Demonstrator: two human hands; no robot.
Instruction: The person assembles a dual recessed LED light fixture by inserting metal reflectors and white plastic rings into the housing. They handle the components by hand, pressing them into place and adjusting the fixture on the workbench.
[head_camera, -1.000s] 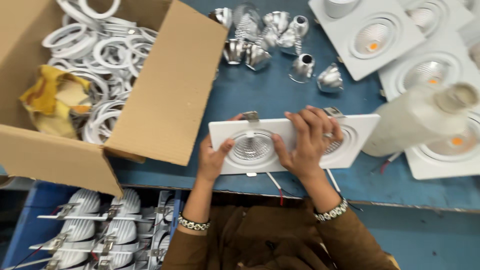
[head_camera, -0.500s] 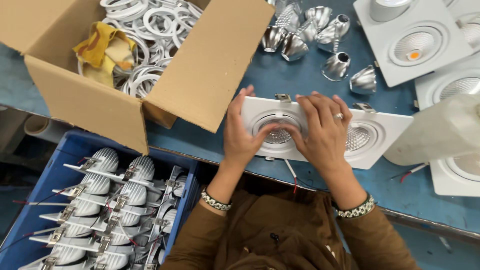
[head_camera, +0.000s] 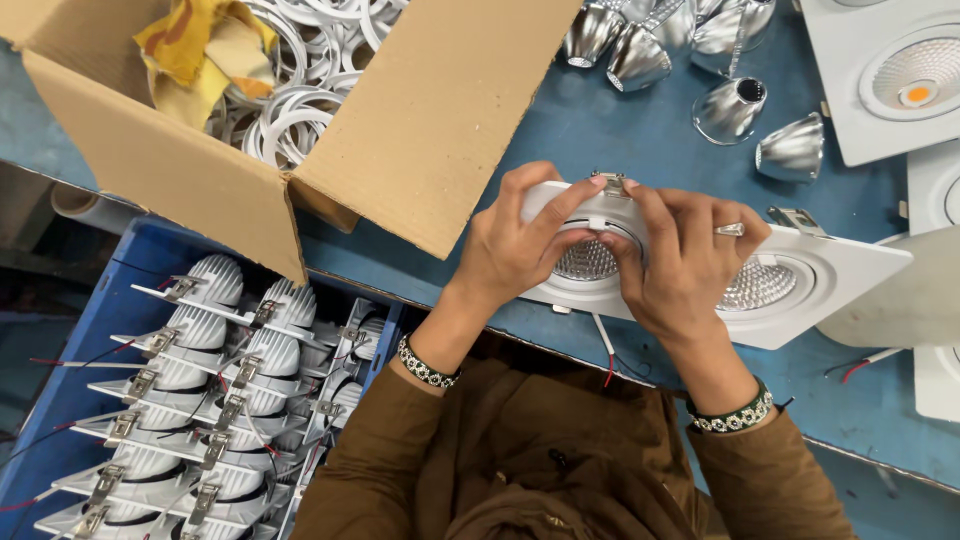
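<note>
White rectangular twin-lamp fixture (head_camera: 800, 290), ribbed reflectors, clamped in left hand (head_camera: 515, 250) and right hand (head_camera: 680, 265).

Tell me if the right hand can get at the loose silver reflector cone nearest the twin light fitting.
Probably yes: the reflector cone lies uncovered on the blue table just beyond the right hand.

One head-worn camera looked steeply down, close over the blue table (head_camera: 640, 140) edge. Its frame took in the cardboard box (head_camera: 420, 110) upper left and the blue crate (head_camera: 120, 290) below the table's near edge.
</note>
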